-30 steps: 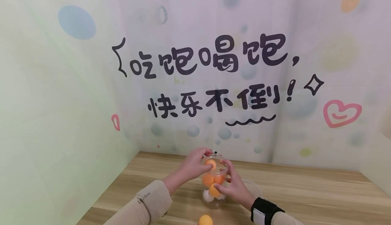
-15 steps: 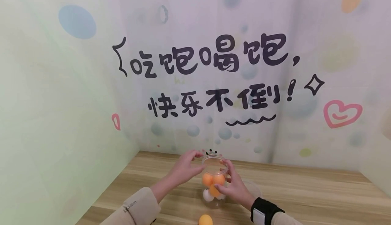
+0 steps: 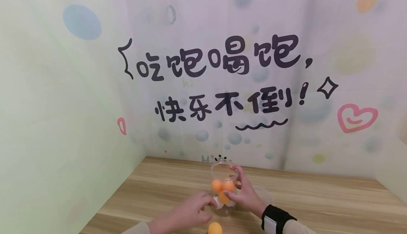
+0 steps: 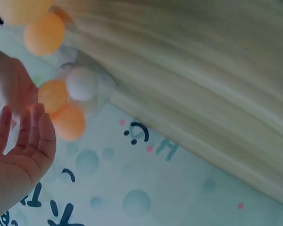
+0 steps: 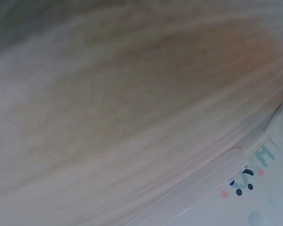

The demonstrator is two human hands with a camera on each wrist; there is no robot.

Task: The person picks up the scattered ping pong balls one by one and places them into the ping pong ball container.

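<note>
A clear plastic jar stands upright on the table, holding several orange and white ping-pong balls; one orange ball shows below its open mouth. My right hand grips the jar from the right, thumb at the front and fingers near the rim. To the left of the jar, my left hand is low and holds nothing, its fingers loosely bent. Just below its thumb lies a loose orange ping-pong ball at the bottom edge of the head view. In the left wrist view, the left palm overlaps the jar's balls.
A clear round lid lies behind my right wrist; a translucent edge shows in the right wrist view. Two loose orange balls, one of them nearer, appear in the left wrist view. A printed cloth closes off the table's back.
The left hand released an orange ball into the jar's mouth, then drew back and came down towards the loose ball in front. The right hand keeps its grip on the jar.
</note>
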